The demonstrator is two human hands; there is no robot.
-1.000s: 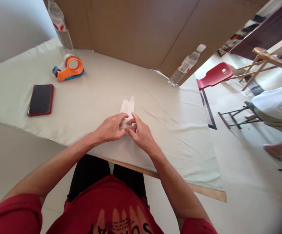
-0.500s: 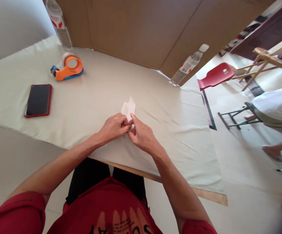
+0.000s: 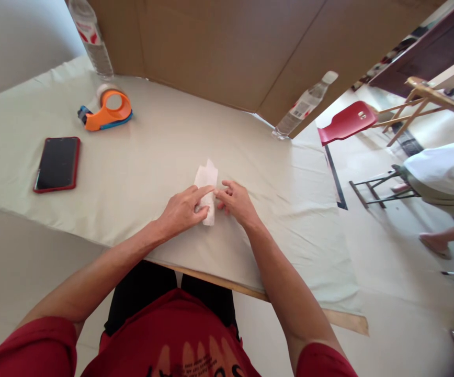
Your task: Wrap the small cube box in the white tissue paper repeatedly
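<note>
- Fingers of our left hand [image 3: 182,210] are parted, index and thumb over the white paper strip [image 3: 206,175].
- Our right hand [image 3: 240,202] curls its fingers by the strip's right edge; whether they pinch it, we cannot tell.
- It lies on the tablecloth's [image 3: 160,133] near side; we judge it light, soft, tearable, best held by its edges.

Ragged-ended white paper strip [image 3: 206,175] on pale, cloth-covered table [image 3: 164,146]

Strip crossed by extended index finger of bare left hand [image 3: 185,209], thumb held apart. Bare right hand [image 3: 238,202] held just beside strip's right edge, fingers loosely bent; contact cannot be told. Further left, red-cased, black-screened rectangular device [image 3: 57,164] and orange-and-blue tape dispenser [image 3: 113,112] seen lying. Brown cardboard panel [image 3: 211,52] flanked by clear plastic bottles [image 3: 303,107].
</note>
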